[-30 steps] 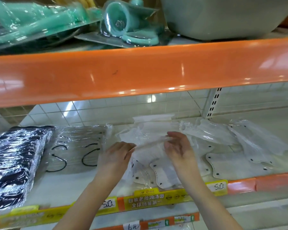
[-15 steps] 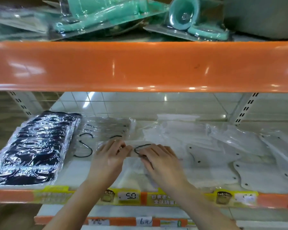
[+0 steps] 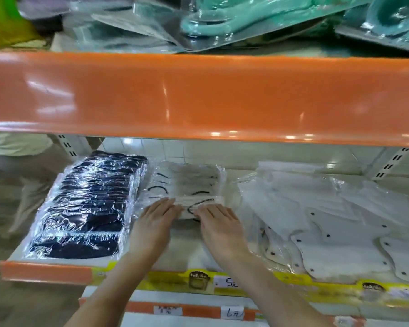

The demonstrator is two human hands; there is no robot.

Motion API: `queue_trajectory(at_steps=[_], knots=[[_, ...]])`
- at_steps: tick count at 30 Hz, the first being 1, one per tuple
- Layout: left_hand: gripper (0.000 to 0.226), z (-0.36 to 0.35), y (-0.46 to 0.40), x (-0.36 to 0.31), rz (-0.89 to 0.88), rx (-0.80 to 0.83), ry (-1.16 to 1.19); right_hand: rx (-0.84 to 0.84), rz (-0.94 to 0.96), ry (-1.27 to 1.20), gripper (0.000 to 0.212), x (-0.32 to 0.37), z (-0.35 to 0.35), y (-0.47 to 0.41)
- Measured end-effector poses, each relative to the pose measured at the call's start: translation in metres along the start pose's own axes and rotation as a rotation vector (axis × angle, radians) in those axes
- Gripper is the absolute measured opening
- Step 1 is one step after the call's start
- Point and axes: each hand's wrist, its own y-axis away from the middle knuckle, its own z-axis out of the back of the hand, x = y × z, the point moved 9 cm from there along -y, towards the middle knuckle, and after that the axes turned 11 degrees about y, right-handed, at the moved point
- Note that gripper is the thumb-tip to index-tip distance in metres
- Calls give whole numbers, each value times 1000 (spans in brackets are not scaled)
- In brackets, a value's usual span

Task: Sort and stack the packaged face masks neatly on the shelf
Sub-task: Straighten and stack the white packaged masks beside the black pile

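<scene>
While I leaned in under the glossy orange upper shelf edge point(image 3: 198, 95), the shelf point(image 3: 45, 271) below it carried everything in crinkled clear plastic. To the right sprawled the loose white masks point(image 3: 340, 232), flat, soft-looking shapes with small dark dots along their edges, overlapping in a disorderly heap that reached the shelf's front lip. At the left lay the stack of black masks point(image 3: 87, 208), a long shiny wrapped block running front to back. Between them sat the pile of white masks with black ear loops point(image 3: 187, 182), just beside the black stack. My left hand point(image 3: 155, 223) and right hand point(image 3: 218, 224) lay side by side, palms down, fingers nearly straight and close together, pressing flat on the front packet of that middle pile, the packaged mask point(image 3: 189, 205), whose thin black loop curved between my fingertips. Neither hand curled round anything. Yellow price strips point(image 3: 198, 283) with blurred labels ran along the shelf front.
</scene>
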Motion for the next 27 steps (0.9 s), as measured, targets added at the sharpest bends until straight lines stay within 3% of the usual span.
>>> queue_trajectory(at_steps=[5, 9, 18, 23, 27], knots=[[39, -15, 15, 10, 110, 145, 44, 15, -9, 32, 24, 8, -17, 9], [52, -18, 21, 14, 158, 234, 74, 71, -21, 71, 4, 14, -29, 14], [39, -18, 21, 0, 157, 310, 19, 171, -104, 31, 24, 24, -30, 18], [35, -27, 17, -3, 190, 339, -59, 266, -132, -135, 35, 18, -35, 21], [28, -39, 11, -17, 181, 385, -45, 162, -206, -159, 31, 3, -11, 22]])
